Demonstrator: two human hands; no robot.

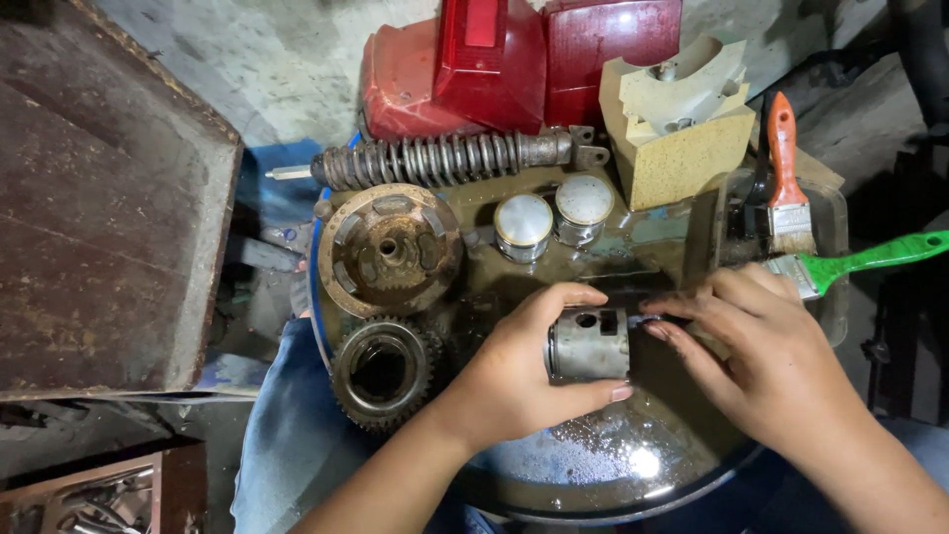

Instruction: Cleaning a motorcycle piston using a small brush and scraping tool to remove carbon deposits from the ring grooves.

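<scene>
My left hand grips a grey metal piston lying on its side over an oily round blue pan. My right hand touches the piston's open end with its fingertips. Two more pistons stand upright at the back of the pan. A rusty round clutch plate and a toothed gear lie at the pan's left.
A coil shock absorber lies along the pan's far edge, red plastic panels behind it. A yellow block sits at back right. An orange-handled brush and a green-handled brush rest in a clear tub. A rusty metal box fills the left.
</scene>
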